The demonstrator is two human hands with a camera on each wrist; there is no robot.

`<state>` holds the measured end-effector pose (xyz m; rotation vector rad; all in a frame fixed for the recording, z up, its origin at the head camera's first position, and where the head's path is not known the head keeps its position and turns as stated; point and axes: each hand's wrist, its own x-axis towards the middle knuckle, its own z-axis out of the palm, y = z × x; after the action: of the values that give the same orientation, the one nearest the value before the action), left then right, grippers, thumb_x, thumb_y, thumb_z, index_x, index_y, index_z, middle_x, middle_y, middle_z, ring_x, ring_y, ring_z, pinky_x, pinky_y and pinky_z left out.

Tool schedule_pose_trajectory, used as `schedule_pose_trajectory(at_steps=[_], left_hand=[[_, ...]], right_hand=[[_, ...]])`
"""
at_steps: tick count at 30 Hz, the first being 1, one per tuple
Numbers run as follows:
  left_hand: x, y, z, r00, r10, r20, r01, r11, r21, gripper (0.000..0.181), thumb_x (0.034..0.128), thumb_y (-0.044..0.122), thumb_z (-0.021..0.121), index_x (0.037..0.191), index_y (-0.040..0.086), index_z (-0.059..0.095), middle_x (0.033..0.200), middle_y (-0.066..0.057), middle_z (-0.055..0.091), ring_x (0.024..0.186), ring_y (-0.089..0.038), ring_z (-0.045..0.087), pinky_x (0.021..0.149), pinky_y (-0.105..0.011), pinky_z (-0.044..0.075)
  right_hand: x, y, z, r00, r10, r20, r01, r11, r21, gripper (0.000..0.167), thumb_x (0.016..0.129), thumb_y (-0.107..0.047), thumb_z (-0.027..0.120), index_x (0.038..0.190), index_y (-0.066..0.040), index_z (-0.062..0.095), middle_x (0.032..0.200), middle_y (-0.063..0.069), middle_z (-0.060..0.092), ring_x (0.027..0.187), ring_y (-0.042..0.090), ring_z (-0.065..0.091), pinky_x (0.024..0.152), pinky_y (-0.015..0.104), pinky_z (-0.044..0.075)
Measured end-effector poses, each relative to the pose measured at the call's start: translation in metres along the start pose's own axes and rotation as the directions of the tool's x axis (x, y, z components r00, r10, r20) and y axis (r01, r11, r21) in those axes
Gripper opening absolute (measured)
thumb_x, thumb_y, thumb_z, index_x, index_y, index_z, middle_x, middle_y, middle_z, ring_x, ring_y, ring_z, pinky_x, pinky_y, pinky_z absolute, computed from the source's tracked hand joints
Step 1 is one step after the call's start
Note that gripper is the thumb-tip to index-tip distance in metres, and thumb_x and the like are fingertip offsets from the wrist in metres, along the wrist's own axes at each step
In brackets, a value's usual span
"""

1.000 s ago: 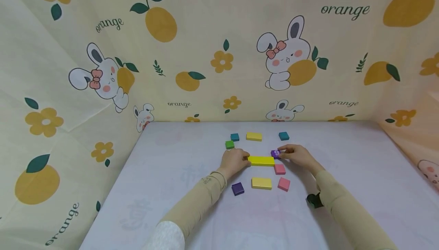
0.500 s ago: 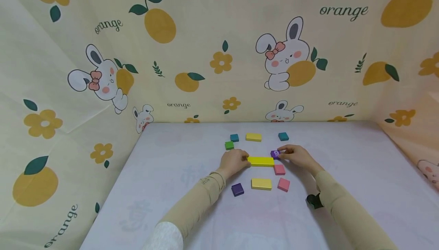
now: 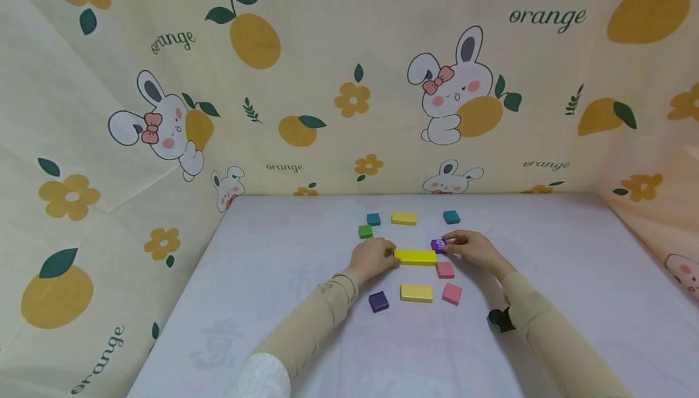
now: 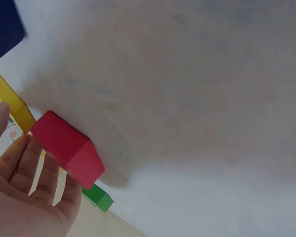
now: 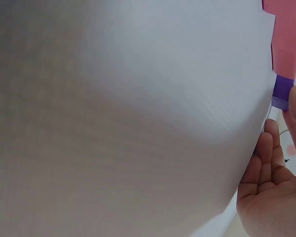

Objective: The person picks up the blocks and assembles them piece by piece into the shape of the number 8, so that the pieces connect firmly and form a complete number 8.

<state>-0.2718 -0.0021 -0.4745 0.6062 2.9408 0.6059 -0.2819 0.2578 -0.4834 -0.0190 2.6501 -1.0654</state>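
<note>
Two hands at work on the bench (image 3: 273, 246); left hand (image 3: 371, 259) pinches the left end of a yellow bar (image 3: 415, 257); right hand (image 3: 476, 249) holds a purple block (image 3: 438, 245) between thumb and finger, at the bar's far right corner, a pink block (image 3: 445, 270) just nearer. Step in hand — my reading — is lining block up with bar; next move calls for a steady left grip and a light right-hand nudge; left wrist view shows a red block (image 4: 68, 149) by the fingers, unseen from the head; only the head view gives the purple block's white 9.
</note>
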Motion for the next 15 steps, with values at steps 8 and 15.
schedule_pose_trajectory(at_steps=[8, 15], left_hand=[[0.001, -0.001, -0.002, 1.0, -0.004, 0.01, 0.004, 1.0, 0.023, 0.038, 0.0853, 0.041, 0.064, 0.112, 0.014, 0.067, 0.093, 0.002, 0.067, 0.073, -0.007, 0.053, 0.066, -0.019, 0.045], [0.003, -0.013, -0.002, 0.998, 0.008, -0.058, -0.003, 0.996, 0.092, 0.036, 0.0888, 0.042, 0.058, 0.112, 0.015, 0.067, 0.106, 0.0, 0.068, 0.089, -0.014, 0.065, 0.075, -0.028, 0.052]], right_hand=[[0.001, 0.001, 0.0, 1.0, -0.004, 0.0, 0.004, 1.0, -0.006, 0.044, 0.089, -0.032, 0.061, 0.126, -0.009, 0.056, 0.113, 0.019, 0.057, 0.092, 0.024, 0.05, 0.073, 0.027, 0.045], [0.002, 0.0, 0.001, 1.0, -0.011, -0.001, 0.011, 1.0, -0.007, 0.041, 0.089, -0.031, 0.061, 0.124, -0.01, 0.057, 0.11, 0.017, 0.058, 0.092, 0.024, 0.049, 0.074, 0.027, 0.046]])
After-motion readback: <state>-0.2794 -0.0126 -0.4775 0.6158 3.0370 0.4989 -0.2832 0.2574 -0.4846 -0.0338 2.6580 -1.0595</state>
